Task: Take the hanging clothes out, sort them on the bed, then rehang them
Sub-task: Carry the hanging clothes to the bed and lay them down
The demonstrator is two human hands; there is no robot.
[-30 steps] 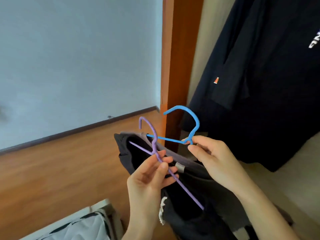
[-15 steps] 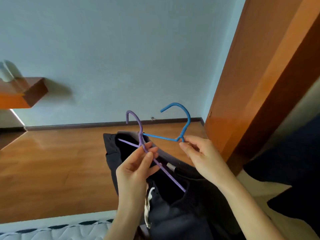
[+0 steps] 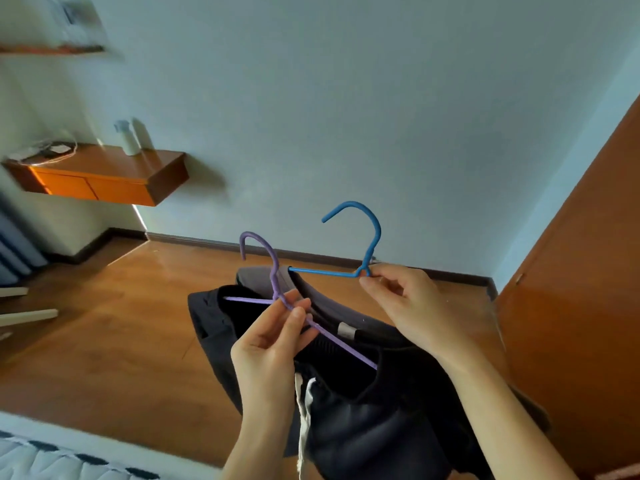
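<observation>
My left hand [image 3: 273,344] pinches the neck of a purple hanger [image 3: 263,268] that carries a dark garment [image 3: 374,427] with white drawstrings. My right hand [image 3: 405,306] pinches the base of the hook of a blue hanger [image 3: 367,237], which carries a grey-black garment [image 3: 311,303] lying just behind the first. Both hangers are held side by side in front of me, above the wooden floor, with the clothes drooping below my wrists.
The bed edge [image 3: 62,455] with a pale patterned cover shows at the bottom left. An orange wardrobe door [image 3: 575,306] stands at the right. A floating wooden shelf [image 3: 104,181] with a white bottle hangs on the pale blue wall at the left. Wooden floor [image 3: 104,341] lies below.
The view has swung left, away from the wardrobe and its hanging dark clothes, towards the wall, shelf and bed. Both hands keep the same grip on the two hangers.
</observation>
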